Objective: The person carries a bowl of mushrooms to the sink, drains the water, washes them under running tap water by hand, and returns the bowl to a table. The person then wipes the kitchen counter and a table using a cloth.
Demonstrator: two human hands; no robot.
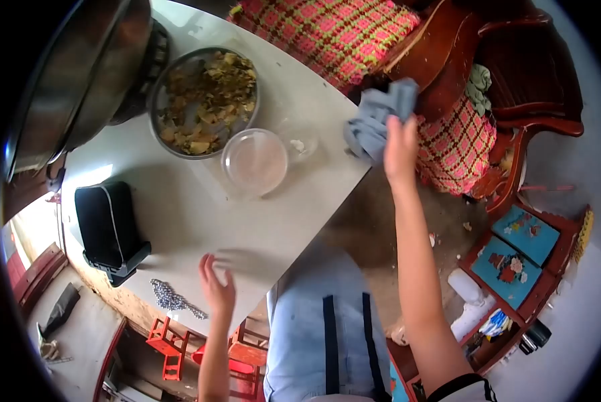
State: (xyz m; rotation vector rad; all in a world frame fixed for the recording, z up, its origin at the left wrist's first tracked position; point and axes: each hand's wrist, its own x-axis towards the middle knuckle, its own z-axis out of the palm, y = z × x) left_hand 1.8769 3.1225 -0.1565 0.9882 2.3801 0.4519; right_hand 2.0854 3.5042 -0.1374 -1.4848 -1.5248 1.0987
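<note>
My right hand (401,151) grips a crumpled grey-blue cloth (374,120) at the right corner of the white table (186,224). Part of the cloth hangs over the table edge. My left hand (218,285) hovers over or rests on the near edge of the table, fingers apart, with nothing in it. Close to its left lies a silvery beaded chain (173,298). A round clear plastic container (255,163) stands mid-table, beside a round metal tray (154,110) of dried, leafy-looking pieces (210,100).
Large metal basins (79,80) stand at the far left. A black box-shaped object (106,224) is on the table's left part. Wooden chairs (528,74) and a checked woven cover (334,33) lie beyond the right edge. Red stools (170,345) are below left; a cabinet (514,254) is at right.
</note>
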